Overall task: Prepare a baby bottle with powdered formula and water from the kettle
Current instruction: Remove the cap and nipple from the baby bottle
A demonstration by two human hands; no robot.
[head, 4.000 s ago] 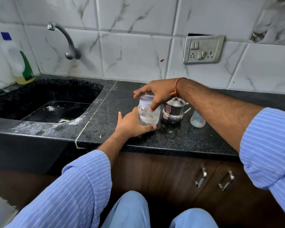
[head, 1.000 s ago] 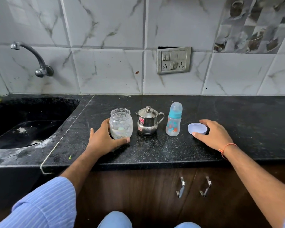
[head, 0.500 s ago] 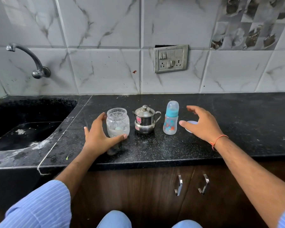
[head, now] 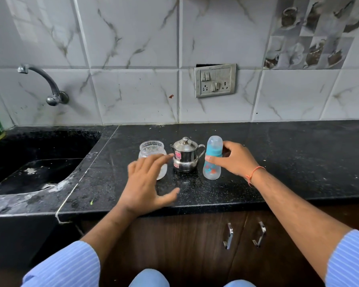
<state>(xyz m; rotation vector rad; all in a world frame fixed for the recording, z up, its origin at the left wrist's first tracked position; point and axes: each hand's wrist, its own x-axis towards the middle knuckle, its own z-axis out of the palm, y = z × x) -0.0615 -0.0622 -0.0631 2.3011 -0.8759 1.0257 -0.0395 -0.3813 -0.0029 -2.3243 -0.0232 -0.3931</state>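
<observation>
Blue-capped baby bottle gripped by right hand

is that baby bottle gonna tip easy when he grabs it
Probably yes: the baby bottle stands tall and narrow on the countertop. It looks empty and plastic, so likely light. The right hand wraps it around the middle, which should steady it.

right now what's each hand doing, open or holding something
Left hand: open, fingers spread, holding nothing.
Right hand: closed around the baby bottle standing on the counter.
</observation>
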